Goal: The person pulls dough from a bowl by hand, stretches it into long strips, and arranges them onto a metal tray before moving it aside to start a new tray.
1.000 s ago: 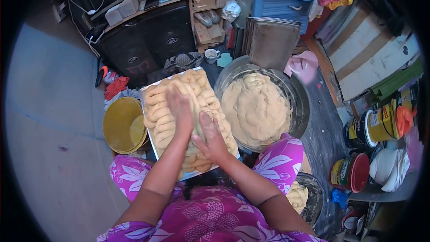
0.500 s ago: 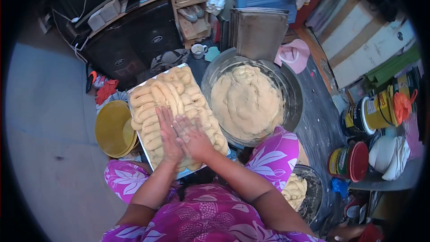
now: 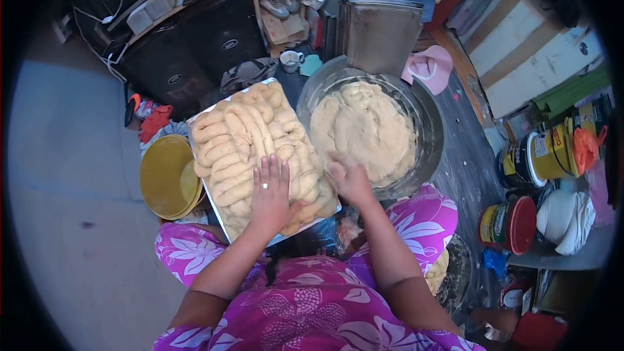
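My left hand (image 3: 272, 198) lies flat with its fingers spread on rolled strips of dough (image 3: 227, 149), a ring on one finger. The dough strips fill a white tray (image 3: 212, 211) that rests in front of my lap. My right hand (image 3: 350, 181) is at the tray's right edge, beside the wide metal basin; its fingers are bent and blurred, so what they hold, if anything, cannot be made out. A large mass of soft dough (image 3: 364, 133) sits in the basin (image 3: 429, 133).
Yellow basins (image 3: 170, 179) stand left of the tray. Dark flat trays (image 3: 383, 36) lean behind the basin, near a pink cap (image 3: 429, 70) and a cup (image 3: 291, 60). Buckets (image 3: 510, 224) line the right. Another dough bowl (image 3: 460, 273) is beside my right knee. A person's arm (image 3: 497, 317) shows at lower right.
My hands have parted from being pressed together above the tray. The left now lies on the dough, and the right has moved to the right, towards the basin.
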`<state>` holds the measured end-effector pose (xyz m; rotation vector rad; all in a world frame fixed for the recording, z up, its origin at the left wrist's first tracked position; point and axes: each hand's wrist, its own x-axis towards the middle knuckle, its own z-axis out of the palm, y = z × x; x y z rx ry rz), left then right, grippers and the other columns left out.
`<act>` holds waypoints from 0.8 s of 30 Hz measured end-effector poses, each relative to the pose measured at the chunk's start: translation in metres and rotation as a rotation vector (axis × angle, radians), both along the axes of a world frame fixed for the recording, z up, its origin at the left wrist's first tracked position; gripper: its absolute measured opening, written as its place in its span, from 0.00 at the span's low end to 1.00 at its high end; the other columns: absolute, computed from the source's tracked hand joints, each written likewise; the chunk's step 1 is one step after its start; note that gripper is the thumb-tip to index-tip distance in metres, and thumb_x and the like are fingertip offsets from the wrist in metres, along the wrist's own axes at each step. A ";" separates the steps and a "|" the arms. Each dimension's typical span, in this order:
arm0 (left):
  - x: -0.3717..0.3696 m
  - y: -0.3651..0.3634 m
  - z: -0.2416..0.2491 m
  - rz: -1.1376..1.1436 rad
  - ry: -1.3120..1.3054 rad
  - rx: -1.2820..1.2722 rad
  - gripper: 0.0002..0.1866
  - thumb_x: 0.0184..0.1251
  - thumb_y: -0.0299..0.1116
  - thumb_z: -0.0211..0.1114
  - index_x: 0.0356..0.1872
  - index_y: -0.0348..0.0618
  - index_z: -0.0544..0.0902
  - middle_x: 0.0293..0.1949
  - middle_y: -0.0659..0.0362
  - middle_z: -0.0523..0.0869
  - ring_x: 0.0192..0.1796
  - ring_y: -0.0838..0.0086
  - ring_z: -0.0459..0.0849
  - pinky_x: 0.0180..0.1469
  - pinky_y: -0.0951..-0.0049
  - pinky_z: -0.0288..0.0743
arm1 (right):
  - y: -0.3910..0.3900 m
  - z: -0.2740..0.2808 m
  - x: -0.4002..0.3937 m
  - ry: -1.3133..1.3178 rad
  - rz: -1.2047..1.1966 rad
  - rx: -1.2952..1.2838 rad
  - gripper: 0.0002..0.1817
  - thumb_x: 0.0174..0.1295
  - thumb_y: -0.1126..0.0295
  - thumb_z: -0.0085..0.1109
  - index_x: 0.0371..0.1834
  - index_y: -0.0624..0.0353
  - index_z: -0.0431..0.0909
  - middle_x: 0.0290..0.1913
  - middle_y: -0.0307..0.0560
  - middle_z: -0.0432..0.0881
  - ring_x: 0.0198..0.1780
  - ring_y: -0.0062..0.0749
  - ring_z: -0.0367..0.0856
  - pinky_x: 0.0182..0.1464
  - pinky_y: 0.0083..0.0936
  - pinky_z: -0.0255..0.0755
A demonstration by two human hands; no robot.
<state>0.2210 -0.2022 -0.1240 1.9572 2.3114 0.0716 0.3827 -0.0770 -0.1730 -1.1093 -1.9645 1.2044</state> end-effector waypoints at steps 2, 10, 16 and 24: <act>0.013 -0.004 0.006 -0.048 -0.031 -0.053 0.46 0.56 0.56 0.57 0.68 0.35 0.53 0.70 0.43 0.48 0.73 0.55 0.44 0.70 0.50 0.36 | 0.033 -0.043 0.017 0.095 -0.209 -0.047 0.15 0.59 0.70 0.54 0.48 0.62 0.77 0.39 0.52 0.82 0.40 0.36 0.80 0.44 0.26 0.72; -0.049 0.053 0.003 -0.013 0.026 0.069 0.40 0.60 0.56 0.53 0.67 0.41 0.57 0.70 0.47 0.51 0.73 0.54 0.44 0.71 0.51 0.35 | 0.070 -0.190 0.059 -0.326 -0.353 -0.253 0.15 0.53 0.70 0.53 0.44 0.60 0.80 0.38 0.60 0.82 0.41 0.44 0.81 0.45 0.31 0.74; -0.018 0.028 0.007 -0.199 -0.035 -0.091 0.42 0.56 0.55 0.58 0.68 0.42 0.55 0.70 0.45 0.50 0.72 0.49 0.44 0.69 0.45 0.34 | 0.083 -0.261 0.023 -0.637 -0.005 -0.098 0.15 0.49 0.71 0.54 0.40 0.58 0.82 0.39 0.58 0.81 0.42 0.48 0.80 0.48 0.35 0.73; -0.050 -0.002 -0.008 -0.083 -0.363 0.114 0.41 0.62 0.61 0.49 0.67 0.41 0.57 0.69 0.42 0.49 0.72 0.44 0.42 0.68 0.44 0.36 | 0.140 -0.334 -0.076 -0.787 0.222 0.235 0.30 0.55 0.72 0.49 0.64 0.60 0.59 0.62 0.58 0.66 0.61 0.54 0.66 0.60 0.41 0.63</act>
